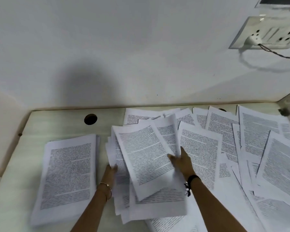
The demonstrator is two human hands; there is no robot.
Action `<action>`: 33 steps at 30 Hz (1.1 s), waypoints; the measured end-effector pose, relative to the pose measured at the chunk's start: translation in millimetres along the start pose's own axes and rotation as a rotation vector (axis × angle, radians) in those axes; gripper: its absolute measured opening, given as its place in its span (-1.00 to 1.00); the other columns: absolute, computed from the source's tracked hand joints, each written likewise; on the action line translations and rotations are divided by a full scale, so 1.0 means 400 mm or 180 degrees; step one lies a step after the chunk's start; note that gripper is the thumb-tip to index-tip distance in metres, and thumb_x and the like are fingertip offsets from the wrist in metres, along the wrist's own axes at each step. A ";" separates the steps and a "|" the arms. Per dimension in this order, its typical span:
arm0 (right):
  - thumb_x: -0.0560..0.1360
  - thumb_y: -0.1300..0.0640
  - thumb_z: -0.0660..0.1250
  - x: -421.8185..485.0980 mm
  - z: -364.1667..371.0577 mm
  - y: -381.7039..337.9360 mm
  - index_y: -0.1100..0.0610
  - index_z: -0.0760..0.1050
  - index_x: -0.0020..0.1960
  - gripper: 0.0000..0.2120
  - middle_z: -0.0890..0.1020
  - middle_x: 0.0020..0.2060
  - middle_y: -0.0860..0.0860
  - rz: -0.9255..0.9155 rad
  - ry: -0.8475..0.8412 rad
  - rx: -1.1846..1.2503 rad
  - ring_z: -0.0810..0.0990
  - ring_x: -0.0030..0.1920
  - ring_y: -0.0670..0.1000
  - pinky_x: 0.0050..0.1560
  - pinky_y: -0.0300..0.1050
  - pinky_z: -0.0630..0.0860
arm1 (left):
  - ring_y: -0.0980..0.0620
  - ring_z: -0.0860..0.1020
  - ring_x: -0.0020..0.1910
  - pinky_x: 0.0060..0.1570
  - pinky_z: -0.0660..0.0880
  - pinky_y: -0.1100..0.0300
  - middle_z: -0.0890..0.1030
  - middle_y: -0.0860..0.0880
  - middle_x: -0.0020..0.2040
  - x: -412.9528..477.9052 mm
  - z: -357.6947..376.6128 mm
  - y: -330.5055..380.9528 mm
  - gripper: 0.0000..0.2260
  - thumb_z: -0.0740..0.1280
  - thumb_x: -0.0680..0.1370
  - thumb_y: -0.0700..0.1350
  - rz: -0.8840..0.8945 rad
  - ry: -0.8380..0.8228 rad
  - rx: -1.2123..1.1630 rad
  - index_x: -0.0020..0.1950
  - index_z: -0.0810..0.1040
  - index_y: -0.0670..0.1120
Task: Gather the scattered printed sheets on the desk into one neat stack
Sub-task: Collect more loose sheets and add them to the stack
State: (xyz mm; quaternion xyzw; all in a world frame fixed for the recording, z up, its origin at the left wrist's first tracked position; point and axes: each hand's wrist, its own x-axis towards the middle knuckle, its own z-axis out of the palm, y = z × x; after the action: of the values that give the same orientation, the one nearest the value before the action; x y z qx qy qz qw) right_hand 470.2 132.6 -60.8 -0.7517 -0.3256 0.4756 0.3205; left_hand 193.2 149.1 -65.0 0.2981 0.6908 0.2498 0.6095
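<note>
A squared stack of printed sheets lies on the left of the pale desk. In the middle, a loose, uneven bundle of sheets sits between my hands. My left hand grips the bundle's left edge, its fingers hidden under the paper. My right hand holds the bundle's right edge, thumb on top of the top sheet. Many more scattered sheets overlap across the right half of the desk.
A round cable hole opens in the desk near the back wall. A wall socket panel with a white plug and dark cord is at the upper right. A small dark fitting sits at the desk's back right corner.
</note>
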 end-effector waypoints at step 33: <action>0.48 0.37 0.07 0.172 0.205 -0.100 0.10 0.41 0.06 -0.73 0.44 -0.16 0.09 -0.0780 0.0484 -0.0726 0.43 -0.21 0.01 -0.24 -0.24 0.35 | -0.25 0.37 0.34 0.29 0.32 0.00 0.34 -0.22 0.42 0.184 -0.023 0.148 -0.51 0.02 0.63 -0.01 0.0472 0.0320 0.1302 0.50 -0.01 -0.15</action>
State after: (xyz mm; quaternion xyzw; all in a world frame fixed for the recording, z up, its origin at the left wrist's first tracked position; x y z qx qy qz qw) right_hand 410.1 224.8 -92.0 -0.7717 -0.4414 0.3347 0.3125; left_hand 184.5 243.5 -72.8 0.4528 0.7327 0.1631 0.4811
